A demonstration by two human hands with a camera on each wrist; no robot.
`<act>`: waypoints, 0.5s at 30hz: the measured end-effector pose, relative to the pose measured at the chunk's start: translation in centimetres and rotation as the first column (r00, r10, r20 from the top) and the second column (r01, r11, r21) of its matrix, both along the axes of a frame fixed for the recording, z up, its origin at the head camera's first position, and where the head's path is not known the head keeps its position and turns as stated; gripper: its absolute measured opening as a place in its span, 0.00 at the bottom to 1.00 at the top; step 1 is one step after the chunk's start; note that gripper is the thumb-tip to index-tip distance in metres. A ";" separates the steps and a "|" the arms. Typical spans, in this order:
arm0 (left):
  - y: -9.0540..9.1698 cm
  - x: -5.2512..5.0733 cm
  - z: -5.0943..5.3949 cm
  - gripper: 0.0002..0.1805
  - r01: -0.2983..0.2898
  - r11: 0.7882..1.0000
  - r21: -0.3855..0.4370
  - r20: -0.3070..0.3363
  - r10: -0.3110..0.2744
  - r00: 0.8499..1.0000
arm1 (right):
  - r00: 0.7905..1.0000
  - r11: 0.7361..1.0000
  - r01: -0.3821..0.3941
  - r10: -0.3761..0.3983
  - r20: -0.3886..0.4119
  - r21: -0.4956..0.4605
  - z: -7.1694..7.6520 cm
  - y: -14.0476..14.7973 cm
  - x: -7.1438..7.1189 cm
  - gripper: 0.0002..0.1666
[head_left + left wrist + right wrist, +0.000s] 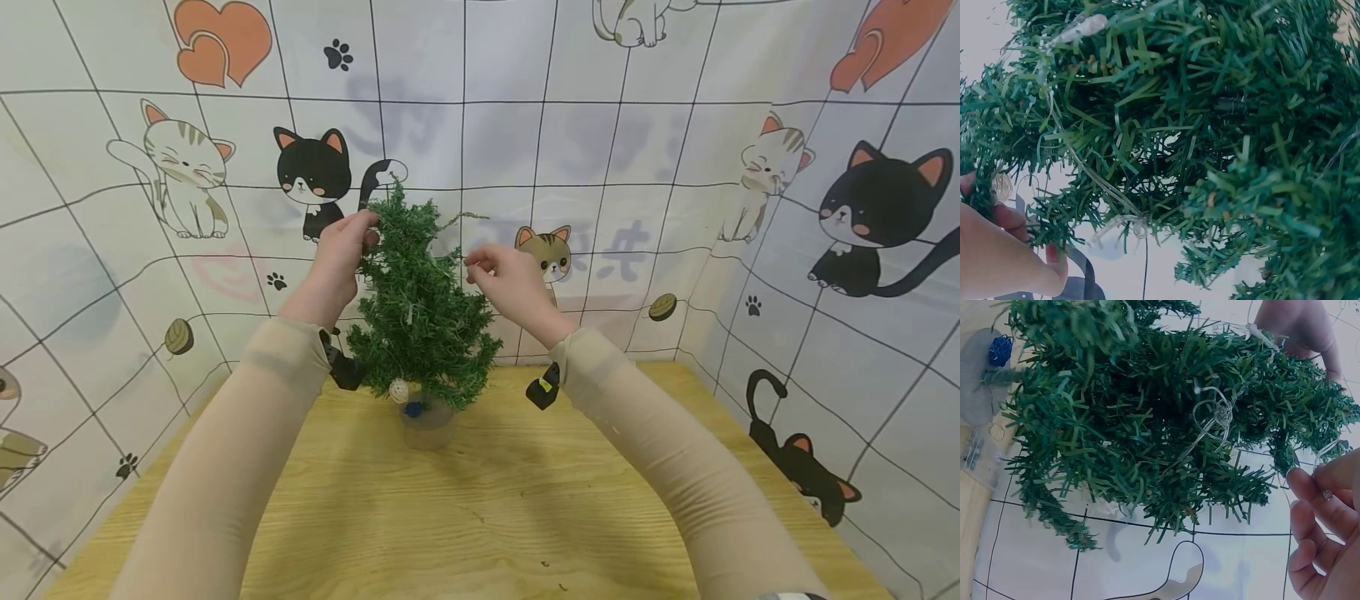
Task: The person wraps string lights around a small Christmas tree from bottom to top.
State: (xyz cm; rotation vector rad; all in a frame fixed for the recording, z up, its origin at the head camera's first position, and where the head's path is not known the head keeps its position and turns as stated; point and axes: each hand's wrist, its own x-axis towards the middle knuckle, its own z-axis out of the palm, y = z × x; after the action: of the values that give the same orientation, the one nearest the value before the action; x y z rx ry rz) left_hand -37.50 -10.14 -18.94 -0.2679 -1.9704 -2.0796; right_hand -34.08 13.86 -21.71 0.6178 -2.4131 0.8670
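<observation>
A small artificial Christmas tree (420,308) stands upright in front of me, with clear string lights (1222,415) wound through its branches. My left hand (341,258) is at the upper left of the tree; in the left wrist view its curled fingers and thumb hold a green branch tip (1038,228) beside a pale wire-like ball (1002,186). To the right of the tree, my right hand (513,283) pinches a thin light wire (1329,449) between thumb and forefinger, a tiny bulb (1327,495) showing at its fingers.
The tree's round base (429,432) rests on a wooden table (465,508). A white woven ball (398,390) and a blue ball (412,409) are low on the tree. Near the base lies a clear box (982,459). Behind hangs a cat-patterned curtain (495,67).
</observation>
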 end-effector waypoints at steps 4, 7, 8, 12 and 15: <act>-0.1 0.1 -0.1 0.19 -0.019 0.999 -0.036 -0.054 0.017 0.998 | 1.000 1.000 0.003 -0.003 0.001 -0.001 -0.1 -0.1 -0.1 0.13; -0.2 0.1 -0.1 0.19 -0.039 0.994 -0.100 -0.076 0.031 0.997 | 1.000 1.000 0.001 -0.001 -0.004 0.001 -0.2 -0.2 0.0 0.12; -0.3 0.1 -0.1 0.18 -0.050 0.991 -0.127 -0.086 0.040 0.996 | 1.000 1.000 0.001 -0.001 -0.005 0.005 -0.2 -0.2 0.1 0.12; -0.7 0.2 -0.3 0.12 -0.160 0.945 -0.287 -0.184 0.109 0.977 | 1.000 1.000 -0.007 0.007 -0.014 0.012 -0.4 -0.2 0.2 0.12; -1.0 0.6 -0.3 0.11 -0.261 0.866 -0.427 -0.284 0.145 0.948 | 1.000 1.000 -0.014 0.014 -0.012 0.005 -0.6 0.0 0.2 0.13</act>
State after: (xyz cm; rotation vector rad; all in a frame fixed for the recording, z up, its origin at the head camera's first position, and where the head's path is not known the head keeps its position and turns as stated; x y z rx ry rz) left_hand -36.95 -11.12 -19.23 -0.3654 -2.1993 -1.3543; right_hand -33.84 13.84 -22.36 0.6404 -2.4030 0.8608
